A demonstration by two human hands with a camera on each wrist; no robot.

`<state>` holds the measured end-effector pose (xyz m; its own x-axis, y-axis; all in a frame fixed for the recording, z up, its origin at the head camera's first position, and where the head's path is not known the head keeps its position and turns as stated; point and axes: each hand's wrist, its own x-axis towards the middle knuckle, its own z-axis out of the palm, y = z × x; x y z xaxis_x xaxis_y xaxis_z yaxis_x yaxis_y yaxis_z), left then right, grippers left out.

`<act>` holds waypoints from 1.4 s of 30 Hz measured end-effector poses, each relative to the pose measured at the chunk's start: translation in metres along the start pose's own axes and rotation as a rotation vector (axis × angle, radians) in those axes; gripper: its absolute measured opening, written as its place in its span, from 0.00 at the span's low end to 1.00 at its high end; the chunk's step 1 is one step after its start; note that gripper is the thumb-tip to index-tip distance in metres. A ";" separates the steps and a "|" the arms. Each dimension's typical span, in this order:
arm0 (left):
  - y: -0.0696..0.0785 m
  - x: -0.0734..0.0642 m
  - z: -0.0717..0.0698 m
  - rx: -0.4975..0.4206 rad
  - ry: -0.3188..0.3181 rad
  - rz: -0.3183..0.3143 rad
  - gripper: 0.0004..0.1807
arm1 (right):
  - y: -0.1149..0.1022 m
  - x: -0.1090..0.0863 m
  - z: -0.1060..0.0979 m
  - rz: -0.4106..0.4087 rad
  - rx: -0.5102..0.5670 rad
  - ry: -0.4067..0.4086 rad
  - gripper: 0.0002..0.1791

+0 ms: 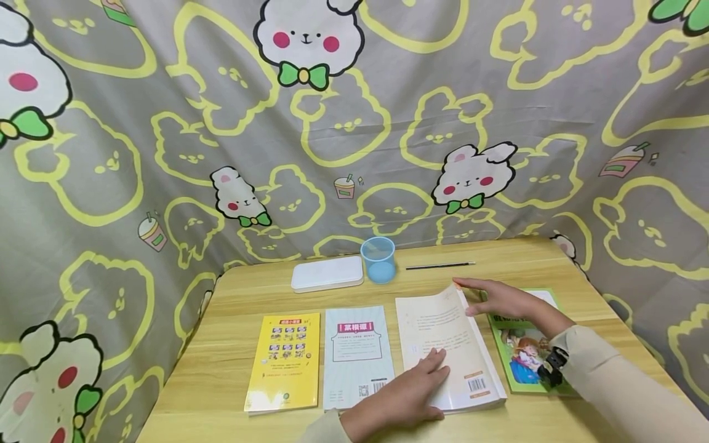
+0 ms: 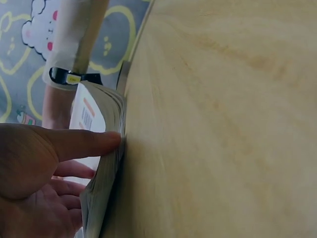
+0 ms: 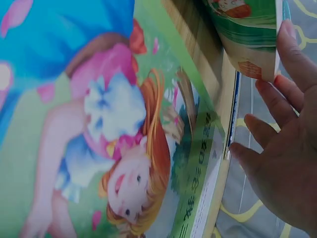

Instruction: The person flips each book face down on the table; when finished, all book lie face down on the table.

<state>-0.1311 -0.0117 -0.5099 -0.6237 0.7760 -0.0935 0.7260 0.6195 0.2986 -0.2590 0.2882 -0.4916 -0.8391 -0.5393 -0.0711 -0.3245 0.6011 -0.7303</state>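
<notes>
A white-backed book [image 1: 443, 329] lies back cover up on the table. My left hand [image 1: 412, 391] rests on its lower part, fingers extended over the cover. In the left wrist view, the thumb [image 2: 99, 144] lies straight against the book's page edges [image 2: 101, 193]. At the top right corner, my right hand [image 1: 501, 301] pinches the book between thumb and fingers, and the paper there bows upward. The right wrist view shows the lifted corner [image 3: 255, 42] with a green and beige printed face. Beneath the right forearm lies a green picture book [image 1: 520, 354].
A yellow book [image 1: 285, 363] and a pale blue book [image 1: 357, 341] lie in a row to the left. Behind them are a white case [image 1: 327, 275], a blue cup [image 1: 381, 264] and a thin dark pencil [image 1: 440, 266]. A patterned curtain [image 1: 382, 141] hangs around the table.
</notes>
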 end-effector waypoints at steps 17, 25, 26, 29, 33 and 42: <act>0.002 0.004 0.002 0.022 0.015 0.007 0.45 | 0.015 -0.004 -0.005 0.019 -0.023 -0.048 0.46; 0.003 0.007 0.001 0.038 0.005 0.005 0.45 | 0.018 -0.004 -0.007 0.028 -0.020 -0.061 0.46; 0.004 0.007 0.001 0.040 0.005 0.004 0.45 | 0.019 -0.004 -0.008 0.029 -0.025 -0.060 0.46; 0.005 0.007 0.002 0.047 0.003 0.001 0.45 | 0.019 -0.005 -0.007 0.041 -0.052 -0.054 0.46; 0.005 0.006 0.001 0.059 0.002 0.000 0.45 | 0.019 -0.005 -0.005 0.052 -0.096 -0.046 0.47; 0.001 0.002 0.002 0.061 0.001 0.001 0.45 | 0.015 -0.004 0.003 0.004 -0.135 0.000 0.46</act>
<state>-0.1314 -0.0090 -0.5121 -0.6236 0.7763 -0.0923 0.7426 0.6251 0.2404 -0.2590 0.2972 -0.5044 -0.8404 -0.5370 -0.0734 -0.3772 0.6768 -0.6322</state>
